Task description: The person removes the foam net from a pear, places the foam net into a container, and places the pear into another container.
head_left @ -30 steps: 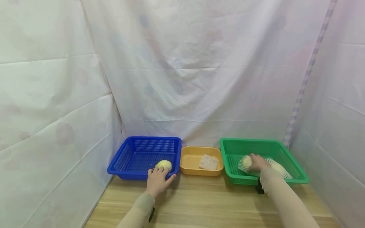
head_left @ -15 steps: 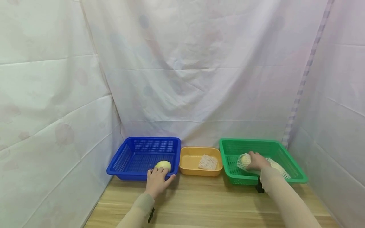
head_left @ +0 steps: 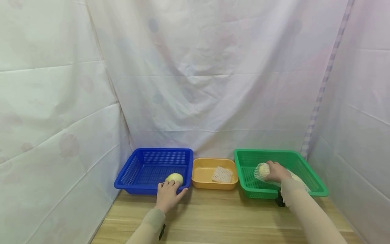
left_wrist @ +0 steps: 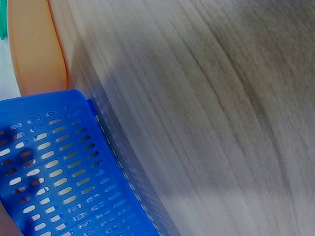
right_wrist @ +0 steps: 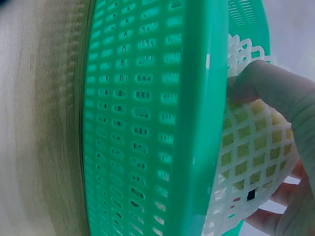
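In the head view, a pale yellow-green pear [head_left: 175,178] lies in the near right corner of the blue basket [head_left: 143,186]. My left hand [head_left: 167,195] reaches over the front rim, fingers against the near side of the pear and thumb spread out to the right. My right hand [head_left: 277,173] grips a pear in a white foam net [right_wrist: 251,147] inside the green basket [head_left: 259,193]. Thumb and fingers press on the netting from opposite sides in the right wrist view, with speckled yellow skin showing through its mesh. Another netted fruit [head_left: 297,178] is partly hidden behind that hand.
A yellow tray [head_left: 201,184] stands between the two baskets, with a flat white foam net [head_left: 222,174] lying in it. All three containers sit on a wooden table [head_left: 219,217]. White cloth [head_left: 195,101] hangs behind and at both sides.
My right hand keeps its grip on the netted pear and has barely shifted. The left hand stays at the blue basket. The head view has tilted very slightly.
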